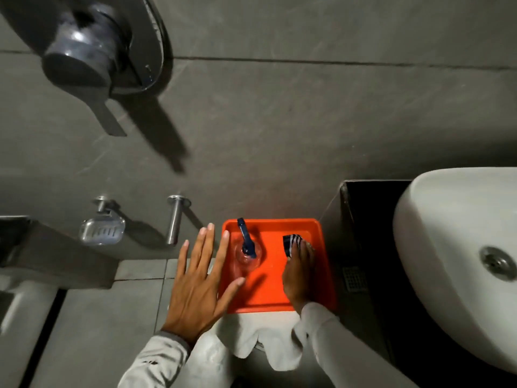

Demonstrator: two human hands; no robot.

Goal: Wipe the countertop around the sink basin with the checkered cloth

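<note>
Reaching down into the orange tray (pixel 279 292) with the right hand (pixel 299 275), fingers curled over a small folded cloth (pixel 291 243) patterned dark and light, lying toward the tray's far right corner; grip apparently closing on it, though whether already pinched tight cannot be told from here. Hovering beside the tray's left edge with the left hand (pixel 195 284), fingers spread wide and holding nothing. Standing in the tray just left of the cloth: a clear spray bottle (pixel 247 254) with a dark blue nozzle (near enough to be knocked by a careless lift). Best done by gathering the whole fold into the palm rather than nipping one corner, so as not to trail a loose end across the bottle; lifting straight up and clear of the tray wall before swinging right. Steadying the tray with the free left hand, probably wise, since it sits on a pale towel (pixel 268 340) and may slide. Lying to the right: the white sink basin (pixel 447 247), set on a dark countertop (pixel 372 219), well apart from the tray. Once there, opening the cloth flat under the palm for broad contact, then working round the basin's foot, where grime likely collects. Wiping itself not yet begun.
</note>
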